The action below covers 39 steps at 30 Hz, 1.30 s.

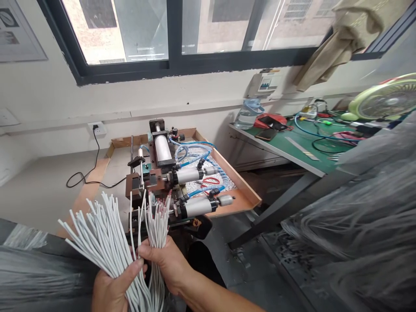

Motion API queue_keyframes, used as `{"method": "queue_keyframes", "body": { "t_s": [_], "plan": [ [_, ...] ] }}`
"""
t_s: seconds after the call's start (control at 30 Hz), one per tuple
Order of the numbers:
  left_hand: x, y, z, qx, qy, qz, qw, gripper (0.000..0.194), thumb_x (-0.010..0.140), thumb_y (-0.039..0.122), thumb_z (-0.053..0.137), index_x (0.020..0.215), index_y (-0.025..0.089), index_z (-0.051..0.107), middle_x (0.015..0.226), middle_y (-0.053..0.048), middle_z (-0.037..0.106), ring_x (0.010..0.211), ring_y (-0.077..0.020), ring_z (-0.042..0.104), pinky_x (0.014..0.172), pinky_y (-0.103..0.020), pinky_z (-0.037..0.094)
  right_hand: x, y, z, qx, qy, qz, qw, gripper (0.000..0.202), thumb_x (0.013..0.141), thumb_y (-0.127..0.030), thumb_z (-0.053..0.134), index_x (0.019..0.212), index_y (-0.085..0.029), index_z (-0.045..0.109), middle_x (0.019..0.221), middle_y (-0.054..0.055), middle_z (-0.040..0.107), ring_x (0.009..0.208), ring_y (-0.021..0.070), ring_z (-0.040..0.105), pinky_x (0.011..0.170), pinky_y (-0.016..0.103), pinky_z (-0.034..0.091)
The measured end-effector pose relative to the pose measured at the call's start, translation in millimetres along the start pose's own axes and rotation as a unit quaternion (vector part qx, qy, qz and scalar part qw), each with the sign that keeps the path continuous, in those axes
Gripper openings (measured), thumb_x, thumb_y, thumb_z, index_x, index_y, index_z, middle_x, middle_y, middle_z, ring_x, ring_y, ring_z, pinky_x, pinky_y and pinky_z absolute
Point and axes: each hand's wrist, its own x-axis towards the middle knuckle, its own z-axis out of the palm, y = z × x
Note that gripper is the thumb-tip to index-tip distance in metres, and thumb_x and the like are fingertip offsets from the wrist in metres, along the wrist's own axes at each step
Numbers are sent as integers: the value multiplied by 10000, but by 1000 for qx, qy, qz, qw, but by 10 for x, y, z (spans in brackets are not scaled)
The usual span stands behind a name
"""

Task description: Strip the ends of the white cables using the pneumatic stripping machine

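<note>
My left hand [115, 284] is closed round a thick bundle of white cables [107, 238], whose cut ends fan out up and to the left. A thinner bundle of white cables [157, 229] with reddish tips is gripped in my right hand [170, 264]. Between the two bundles a few single cables stand up, and my thumbs almost meet there. Just beyond my hands is a pneumatic fixture [162, 151] with several silver cylinders and brown metal blocks. The lower lengths of both bundles run out of view at the bottom.
Blue air hoses [208, 156] coil in the fixture's wooden tray [240, 195]. At right, a green-topped table [292, 149] carries a water jug [248, 115], phones and a green fan [386, 99]. Grey cable bundles [373, 225] hang at far right, with more at lower left. A black power cord [97, 164] crosses the left surface.
</note>
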Motion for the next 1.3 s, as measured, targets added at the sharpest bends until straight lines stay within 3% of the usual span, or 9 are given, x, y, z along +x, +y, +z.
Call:
{"method": "queue_keyframes", "body": {
  "t_s": [0.13, 0.3, 0.6, 0.8, 0.9, 1.03, 1.2, 1.3],
  "plan": [
    [28, 0, -19, 2, -20, -3, 1000, 316, 462, 145, 724, 766, 145, 639, 716, -19, 670, 711, -212, 597, 676, -295, 465, -8, 57, -22, 8, 79, -62, 995, 212, 546, -304, 684, 592, -137, 560, 467, -28, 508, 429, 92, 438, 468, 226, 349],
    [123, -31, -123, 5, 9, -14, 1000, 244, 503, 152, 709, 726, 139, 612, 619, -2, 648, 561, -167, 585, 584, -283, 475, 70, 44, -15, -14, 151, -109, 982, 180, 576, -275, 666, 572, -116, 582, 479, -12, 523, 476, 88, 428, 525, 220, 340],
    [181, 23, -91, -5, 16, -13, 1000, 280, 489, 143, 713, 749, 127, 610, 642, -36, 653, 597, -192, 604, 601, -306, 491, 218, 9, 108, 120, 216, -50, 968, 187, 487, -233, 696, 559, -132, 556, 453, -27, 521, 435, 99, 439, 480, 233, 354],
    [164, 31, -98, -5, 1, -1, 1000, 280, 478, 134, 714, 738, 144, 609, 625, -8, 641, 565, -174, 592, 574, -288, 489, 255, 9, 116, 127, 223, -32, 966, 167, 480, -196, 685, 539, -119, 549, 418, -22, 520, 408, 87, 438, 456, 215, 342],
    [143, 7, -114, 0, -12, 12, 1000, 276, 495, 129, 710, 746, 150, 596, 616, 10, 627, 546, -150, 577, 568, -275, 482, 216, -33, 124, 117, 198, 1, 973, 180, 485, -209, 687, 552, -110, 552, 427, -21, 519, 400, 77, 426, 442, 207, 331],
    [120, -28, -101, 0, -24, 17, 1000, 274, 509, 129, 707, 753, 155, 586, 623, 18, 626, 550, -143, 573, 572, -277, 481, 115, -65, 107, 89, 96, 17, 991, 242, 491, -227, 700, 676, -122, 583, 505, -20, 542, 428, 86, 436, 433, 209, 322],
    [55, -45, -87, 8, -53, 6, 999, 294, 507, 146, 709, 782, 151, 606, 706, -18, 652, 638, -178, 593, 621, -301, 484, -67, -37, -14, 5, 34, -67, 997, 190, 569, -277, 669, 590, -107, 587, 461, -34, 475, 429, 63, 380, 464, 205, 302],
    [-23, -52, -122, 48, -19, 26, 998, 255, 482, 170, 718, 721, 152, 630, 698, -43, 655, 656, -215, 603, 630, -344, 489, -177, -80, -114, -31, -3, -105, 994, 188, 596, -273, 646, 617, -91, 603, 461, -25, 480, 441, 66, 401, 496, 208, 309]
  ]
}}
